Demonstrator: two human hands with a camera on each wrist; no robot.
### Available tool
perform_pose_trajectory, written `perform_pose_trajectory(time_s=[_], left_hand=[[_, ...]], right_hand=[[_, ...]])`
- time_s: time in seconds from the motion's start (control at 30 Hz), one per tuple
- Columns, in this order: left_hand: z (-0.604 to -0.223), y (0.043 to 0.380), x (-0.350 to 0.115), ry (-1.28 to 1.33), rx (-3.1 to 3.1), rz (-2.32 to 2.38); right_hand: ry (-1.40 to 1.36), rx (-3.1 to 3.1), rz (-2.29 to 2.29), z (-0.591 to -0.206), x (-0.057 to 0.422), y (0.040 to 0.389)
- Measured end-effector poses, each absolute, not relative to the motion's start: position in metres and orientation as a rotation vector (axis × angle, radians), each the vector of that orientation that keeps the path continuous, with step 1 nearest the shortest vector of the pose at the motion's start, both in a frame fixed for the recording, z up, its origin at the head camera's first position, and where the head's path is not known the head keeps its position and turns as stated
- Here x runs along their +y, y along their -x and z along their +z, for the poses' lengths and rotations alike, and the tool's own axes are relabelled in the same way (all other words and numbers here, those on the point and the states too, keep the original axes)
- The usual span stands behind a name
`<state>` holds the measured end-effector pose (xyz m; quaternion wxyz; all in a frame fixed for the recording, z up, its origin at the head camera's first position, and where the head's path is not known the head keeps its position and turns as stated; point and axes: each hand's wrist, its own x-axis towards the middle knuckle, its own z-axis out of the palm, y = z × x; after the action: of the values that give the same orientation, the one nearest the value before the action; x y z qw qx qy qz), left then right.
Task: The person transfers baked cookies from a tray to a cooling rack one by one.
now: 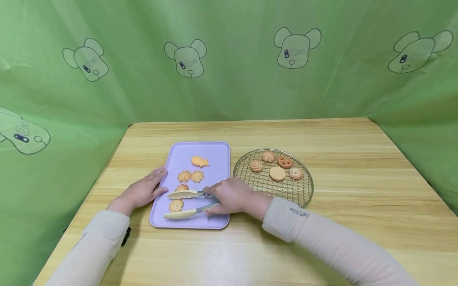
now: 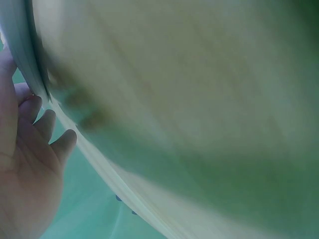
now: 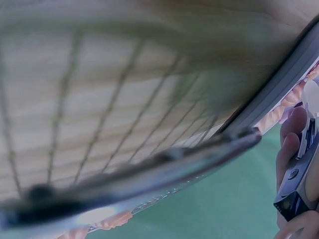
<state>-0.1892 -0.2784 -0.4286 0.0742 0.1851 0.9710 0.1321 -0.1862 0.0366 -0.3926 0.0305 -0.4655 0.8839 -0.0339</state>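
My right hand [image 1: 234, 194] grips a pair of tongs [image 1: 182, 215] with pale tips and metal arms over a purple tray [image 1: 214, 153]. The tips stand apart, one on each side of a round cookie with a centre hole [image 1: 176, 205]. The far tip partly hides another cookie [image 1: 182, 187]. Farther up the tray lie two flower-shaped cookies [image 1: 184, 176] and a fish-shaped cookie [image 1: 199, 161]. At the tray's left edge rests my left hand [image 1: 141, 191], fingers relaxed. In the right wrist view, the tongs' metal end [image 3: 294, 174] shows inside the right hand.
Right of the tray stands a round golden wire rack [image 1: 247, 180], close beside it. Several cookies lie on the rack, among them a pretzel-shaped one [image 1: 284, 161] and a round dimpled one [image 1: 277, 173]. Green curtains [image 1: 236, 95] surround the wooden table [image 1: 358, 178].
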Motion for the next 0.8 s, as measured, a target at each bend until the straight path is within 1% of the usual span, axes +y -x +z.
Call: perform_pose_trajectory(time_s=[0.53, 0.8], left_hand=[[-0.4307, 0.1907, -0.2776, -0.568, 2.911, 0.403], [-0.4302, 0.1906, -0.2770, -0.576, 2.912, 0.395]], right_hand=[[1.435, 2.727, -0.087, -0.3952, 0.0397, 0.1857], [1.469, 2.729, -0.184, -0.3947, 0.0446, 0.1880]])
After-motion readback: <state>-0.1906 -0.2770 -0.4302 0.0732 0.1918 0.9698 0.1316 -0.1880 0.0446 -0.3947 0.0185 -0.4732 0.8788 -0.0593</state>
